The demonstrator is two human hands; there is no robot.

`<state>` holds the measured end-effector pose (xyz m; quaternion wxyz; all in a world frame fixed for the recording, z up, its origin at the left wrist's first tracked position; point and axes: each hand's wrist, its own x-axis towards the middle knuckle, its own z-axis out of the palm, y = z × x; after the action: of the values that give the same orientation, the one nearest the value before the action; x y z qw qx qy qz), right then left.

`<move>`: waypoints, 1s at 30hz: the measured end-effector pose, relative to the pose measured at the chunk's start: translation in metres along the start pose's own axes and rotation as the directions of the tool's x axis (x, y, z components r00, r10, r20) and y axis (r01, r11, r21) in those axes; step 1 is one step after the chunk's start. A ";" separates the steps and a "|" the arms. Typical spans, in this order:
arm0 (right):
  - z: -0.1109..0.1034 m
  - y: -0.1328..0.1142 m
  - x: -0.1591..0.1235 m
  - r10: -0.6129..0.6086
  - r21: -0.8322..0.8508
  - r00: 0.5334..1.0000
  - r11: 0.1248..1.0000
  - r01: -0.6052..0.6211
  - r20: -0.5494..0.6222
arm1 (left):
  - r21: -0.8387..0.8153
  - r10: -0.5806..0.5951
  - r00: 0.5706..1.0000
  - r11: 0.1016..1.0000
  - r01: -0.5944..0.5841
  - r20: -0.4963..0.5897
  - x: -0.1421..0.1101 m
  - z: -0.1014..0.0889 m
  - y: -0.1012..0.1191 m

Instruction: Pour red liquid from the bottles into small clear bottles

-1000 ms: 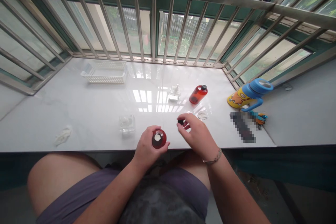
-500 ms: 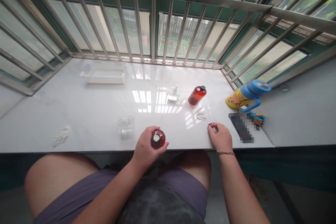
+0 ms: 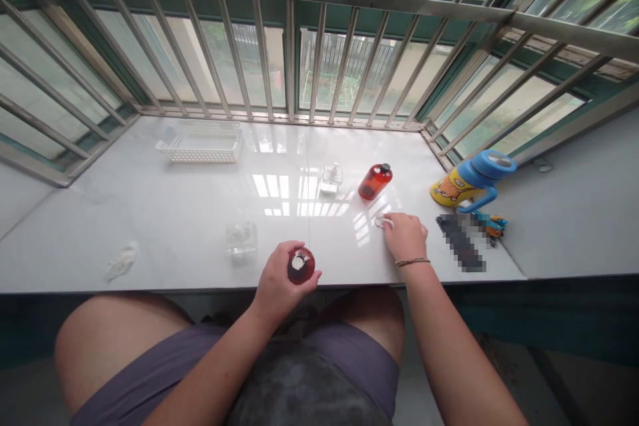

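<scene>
My left hand [image 3: 279, 276] is wrapped round a dark red bottle [image 3: 301, 266] near the front edge of the counter. Seen from above, the bottle has a pale, round top and no cap on it. My right hand [image 3: 407, 237] has its fingers closed on the edge of a crumpled white tissue [image 3: 383, 221], which lies on the counter to the right of the bottle. The fingertips are partly hidden. Farther back a second red bottle [image 3: 375, 182] with a black cap leans to the right. A clear glass bottle [image 3: 331, 178] stands beside it.
A clear glass container [image 3: 241, 239] sits left of my left hand, and another crumpled tissue [image 3: 122, 261] lies farther left. A white basket [image 3: 200, 153] is at the back. To the right are a blue and yellow water bottle [image 3: 456, 186] and a blurred dark object [image 3: 459, 243].
My right hand has moved left and away from me, from a small black item at its fingertips to the tissue. That black item no longer shows. My left hand keeps the bottle in place.
</scene>
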<state>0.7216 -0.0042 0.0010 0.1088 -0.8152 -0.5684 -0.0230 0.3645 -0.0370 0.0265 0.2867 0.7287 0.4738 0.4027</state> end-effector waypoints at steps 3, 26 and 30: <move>-0.001 -0.004 0.010 -0.031 -0.021 0.997 0.999 0.033 0.071 | -0.001 0.002 1.000 1.000 -0.002 0.000 0.000 0.000 0.000; 0.010 -0.121 0.013 -0.344 0.013 0.914 0.937 0.349 0.216 | -0.014 -0.004 1.000 1.000 0.004 -0.002 0.001 0.000 0.002; 0.005 -0.078 0.034 -0.153 -0.071 0.970 0.983 0.169 0.190 | -0.028 -0.014 1.000 0.999 0.015 0.006 0.000 -0.001 0.003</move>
<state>0.6606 0.0542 0.0136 0.0185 -0.7690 -0.6387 0.0189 0.3651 -0.0380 0.0290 0.3014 0.7224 0.4725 0.4051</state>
